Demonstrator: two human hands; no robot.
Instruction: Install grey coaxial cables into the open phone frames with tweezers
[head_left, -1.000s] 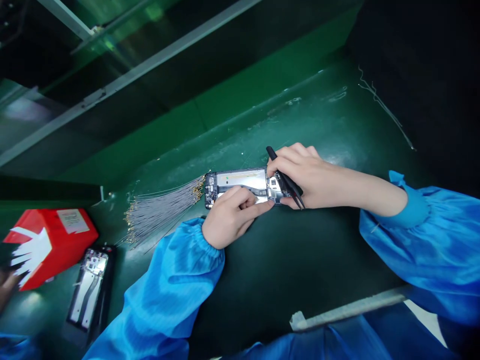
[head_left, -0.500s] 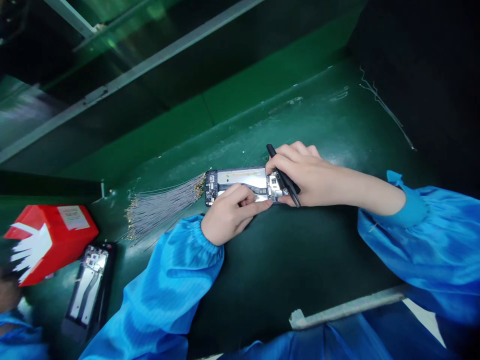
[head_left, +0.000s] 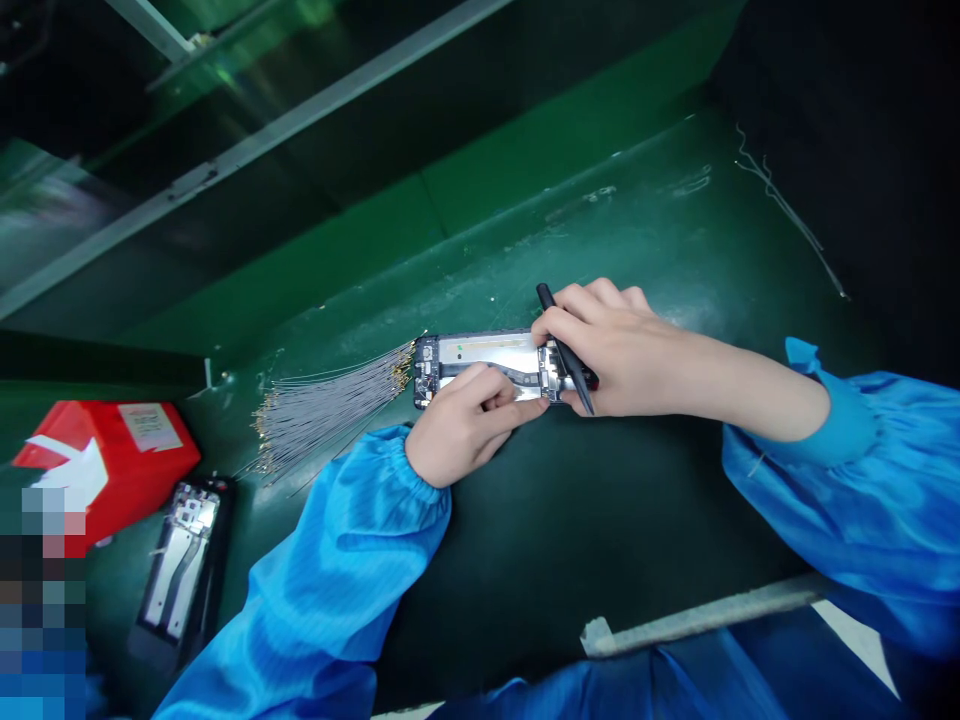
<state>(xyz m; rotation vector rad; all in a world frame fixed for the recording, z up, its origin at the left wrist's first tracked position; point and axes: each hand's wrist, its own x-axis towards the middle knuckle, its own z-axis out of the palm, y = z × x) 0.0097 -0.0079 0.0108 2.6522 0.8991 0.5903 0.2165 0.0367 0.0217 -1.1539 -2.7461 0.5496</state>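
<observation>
Lying partly under left hand, phone

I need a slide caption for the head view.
Left hand and right hand on an opened phone, black tool in the right, cables nearby.

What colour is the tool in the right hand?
The tool in the right hand is black; it shows in the head view, the only one.

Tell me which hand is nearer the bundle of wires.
Left. The left hand is on the open phone, close to the bundle; the right hand is farther off, at the phone's far end.
</observation>
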